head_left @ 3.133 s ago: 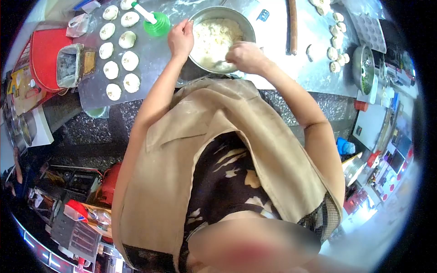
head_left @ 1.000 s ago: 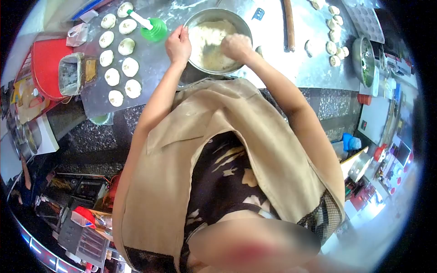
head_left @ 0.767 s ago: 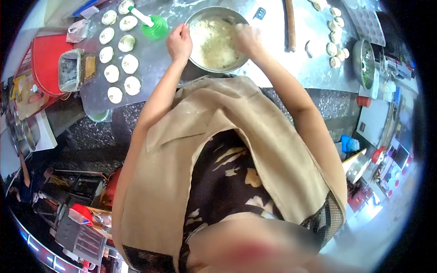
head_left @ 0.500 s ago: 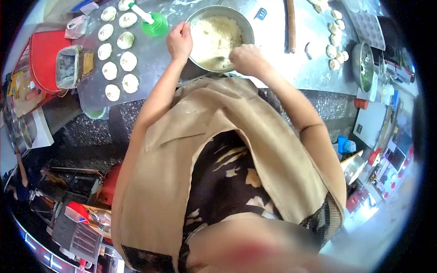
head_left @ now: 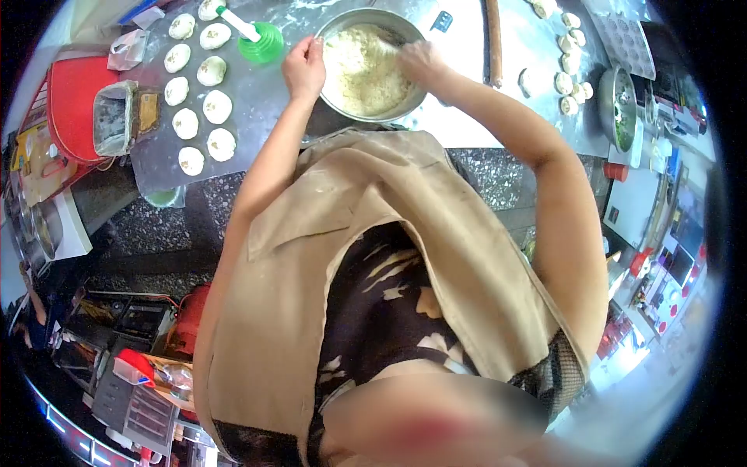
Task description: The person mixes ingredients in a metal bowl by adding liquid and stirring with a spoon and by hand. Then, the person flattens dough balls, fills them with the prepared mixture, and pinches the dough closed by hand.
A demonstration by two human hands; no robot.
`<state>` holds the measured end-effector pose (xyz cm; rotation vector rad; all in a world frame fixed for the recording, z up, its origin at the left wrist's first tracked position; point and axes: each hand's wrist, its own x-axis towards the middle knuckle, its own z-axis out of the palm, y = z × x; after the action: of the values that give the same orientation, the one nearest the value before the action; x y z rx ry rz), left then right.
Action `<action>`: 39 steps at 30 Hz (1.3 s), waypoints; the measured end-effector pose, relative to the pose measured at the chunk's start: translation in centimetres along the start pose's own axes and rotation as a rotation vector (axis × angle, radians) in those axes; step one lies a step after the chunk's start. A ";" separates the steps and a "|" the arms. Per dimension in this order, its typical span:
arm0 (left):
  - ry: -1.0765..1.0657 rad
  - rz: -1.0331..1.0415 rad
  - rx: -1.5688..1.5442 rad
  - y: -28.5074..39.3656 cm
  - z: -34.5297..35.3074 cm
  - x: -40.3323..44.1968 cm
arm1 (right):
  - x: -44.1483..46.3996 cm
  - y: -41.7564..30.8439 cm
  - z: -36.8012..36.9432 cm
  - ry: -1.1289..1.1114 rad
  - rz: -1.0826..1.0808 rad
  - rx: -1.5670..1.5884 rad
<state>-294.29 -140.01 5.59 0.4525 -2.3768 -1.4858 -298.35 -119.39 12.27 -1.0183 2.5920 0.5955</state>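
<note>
Left hand (head_left: 304, 68): clamped on metal bowl (head_left: 398, 26) rim. Right hand (head_left: 422, 66): blurred, grip untellable. Between hands: pale crumbly mixture (head_left: 366, 74). Step: apparently stirring; calls for steady bowl.

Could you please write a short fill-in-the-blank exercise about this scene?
1. The person's ____ hand holds the rim of the bowl.
2. The round body of the bottle beside that hand is ____ in colour.
3. The long brown rod lies on the person's ____ side of the bowl.

Missing words: left; green; right.
</note>
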 end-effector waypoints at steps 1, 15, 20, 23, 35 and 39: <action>0.009 -0.042 -0.058 0.1 0.2 -0.1 | -0.2 -0.2 -0.1 0.001 -0.004 -0.005; 0.065 -0.024 -0.123 0.0 0.2 -0.3 | 3.0 -4.5 4.2 -0.212 0.720 2.830; 0.073 -0.030 -0.054 -0.3 0.4 -0.4 | -2.2 -2.7 0.5 0.171 0.533 1.049; 0.063 -0.005 -0.069 -0.3 0.5 -0.2 | 0.0 -3.3 1.2 0.340 0.504 0.596; 0.039 -0.040 -0.045 -0.4 0.5 -0.2 | -5.0 -4.1 -2.6 -0.001 -0.088 0.558; -0.005 -0.090 -0.003 -0.2 0.3 -0.1 | 0.7 -5.0 0.6 0.056 0.172 0.497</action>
<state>-294.32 -139.83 5.32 0.5625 -2.3863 -1.5301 -295.33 -122.83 10.16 -0.6618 2.6875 -0.0528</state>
